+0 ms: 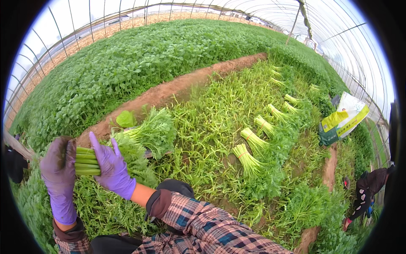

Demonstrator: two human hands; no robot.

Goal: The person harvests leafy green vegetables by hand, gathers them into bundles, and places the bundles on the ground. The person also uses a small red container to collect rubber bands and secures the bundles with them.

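My left hand point(58, 166), in a soiled purple glove, grips the stem end of a bundle of leafy greens point(87, 163). Farther along the same stems, my right hand point(112, 166) in a purple glove is around the bundle, two of its digits sticking up. Feathery leaves spread out beyond my right hand. Just past it lies a loose pile of cut greens point(155, 131), stems toward the left. A broad pale-green leaf point(126, 119) is beside that pile.
Bundles tied with bands point(250, 158) lie in a row to the right. Beyond them stands a white, yellow and green bag point(344, 119). A bare soil ridge point(190, 81) borders standing crop point(152, 47). Another person point(369, 193) bends at the far right. Greenhouse hoops point(345, 31) arch overhead.
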